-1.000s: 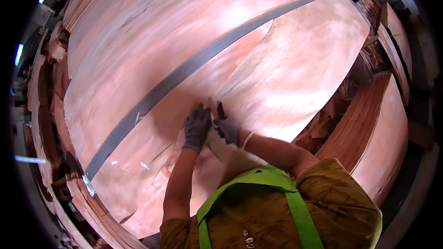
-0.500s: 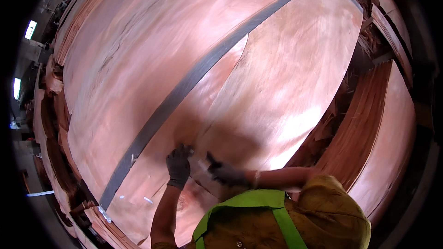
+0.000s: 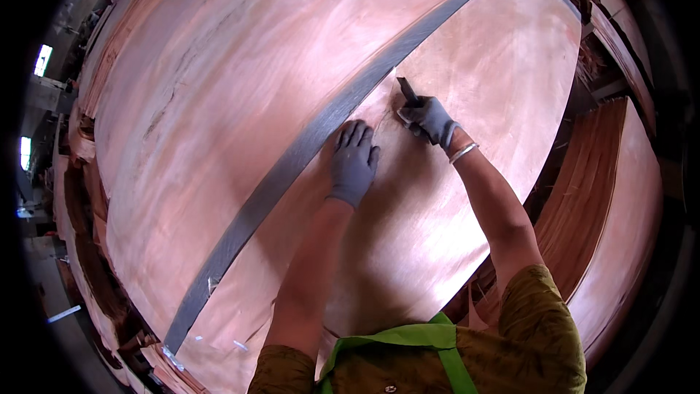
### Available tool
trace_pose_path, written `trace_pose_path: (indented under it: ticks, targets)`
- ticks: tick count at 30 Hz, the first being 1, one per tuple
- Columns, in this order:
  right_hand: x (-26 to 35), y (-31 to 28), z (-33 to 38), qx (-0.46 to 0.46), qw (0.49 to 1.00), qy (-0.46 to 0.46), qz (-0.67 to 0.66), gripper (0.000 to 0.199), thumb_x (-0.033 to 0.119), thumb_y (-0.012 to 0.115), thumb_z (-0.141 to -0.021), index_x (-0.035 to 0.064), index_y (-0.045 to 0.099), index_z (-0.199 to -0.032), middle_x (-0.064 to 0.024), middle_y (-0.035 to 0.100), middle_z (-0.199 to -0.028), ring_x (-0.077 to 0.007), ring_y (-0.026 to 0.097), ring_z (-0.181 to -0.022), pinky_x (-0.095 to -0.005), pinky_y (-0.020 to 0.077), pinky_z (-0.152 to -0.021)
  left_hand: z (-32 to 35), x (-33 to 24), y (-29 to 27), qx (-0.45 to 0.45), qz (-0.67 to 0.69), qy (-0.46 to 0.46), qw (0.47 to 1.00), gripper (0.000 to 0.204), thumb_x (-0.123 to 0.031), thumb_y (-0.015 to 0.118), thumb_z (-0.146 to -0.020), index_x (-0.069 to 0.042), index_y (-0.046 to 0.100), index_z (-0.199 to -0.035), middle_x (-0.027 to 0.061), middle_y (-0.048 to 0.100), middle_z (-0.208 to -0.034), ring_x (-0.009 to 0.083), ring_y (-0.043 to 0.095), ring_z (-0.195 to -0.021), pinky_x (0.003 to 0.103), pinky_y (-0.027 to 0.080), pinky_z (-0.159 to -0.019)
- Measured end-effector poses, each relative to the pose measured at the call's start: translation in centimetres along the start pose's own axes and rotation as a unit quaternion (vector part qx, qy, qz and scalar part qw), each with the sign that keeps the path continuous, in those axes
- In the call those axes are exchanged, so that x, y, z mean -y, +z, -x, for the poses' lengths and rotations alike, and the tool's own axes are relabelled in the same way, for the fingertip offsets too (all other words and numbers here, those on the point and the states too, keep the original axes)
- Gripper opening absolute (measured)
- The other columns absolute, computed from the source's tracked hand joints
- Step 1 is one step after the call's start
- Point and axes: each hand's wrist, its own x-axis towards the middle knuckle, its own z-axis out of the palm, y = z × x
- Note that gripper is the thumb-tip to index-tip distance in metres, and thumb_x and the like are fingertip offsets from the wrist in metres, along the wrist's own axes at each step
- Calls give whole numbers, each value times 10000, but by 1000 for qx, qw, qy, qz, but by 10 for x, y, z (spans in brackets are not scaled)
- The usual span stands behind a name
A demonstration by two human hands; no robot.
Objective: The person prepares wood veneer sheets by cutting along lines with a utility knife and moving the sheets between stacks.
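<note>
A large, thin pinkish wood veneer sheet (image 3: 481, 66) spreads under both hands. My left hand (image 3: 353, 164), in a grey glove, lies flat on it with fingers stretched out, fingertips close to a long dark grey strip (image 3: 288, 164) that crosses the sheet diagonally. To its right, my gloved right hand (image 3: 436, 122) is closed around a dark, narrow knife-like tool (image 3: 408, 93), whose end sticks out past the thumb. What lies beneath those fingers is hidden. A veneer edge runs between the two hands, and its upper tip nears the strip.
A thick stack of veneer sheets (image 3: 583, 190) stands at the right, with torn scraps in the gap beside it. Ragged veneer edges (image 3: 91, 197) line the left side. Small white tape bits (image 3: 240, 345) lie at the sheet's near left.
Both hands have moved far up the sheet, away from my body. My left hand has flattened out; the right arm has swung from across my chest to reaching forward with the tool.
</note>
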Motion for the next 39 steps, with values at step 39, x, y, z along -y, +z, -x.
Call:
trace_pose_path:
  ticks: [39]
  targets:
    - [-15, 66, 89, 89, 995, 45, 24, 216, 169, 629, -861, 25, 501, -959, -34, 532, -629, -100, 485, -465, -232, 376, -401, 91, 54, -73, -165, 147, -108, 969, 458, 46, 443, -823, 17, 453, -1280, 225, 446, -1333, 357, 420, -1250, 391, 337, -1048]
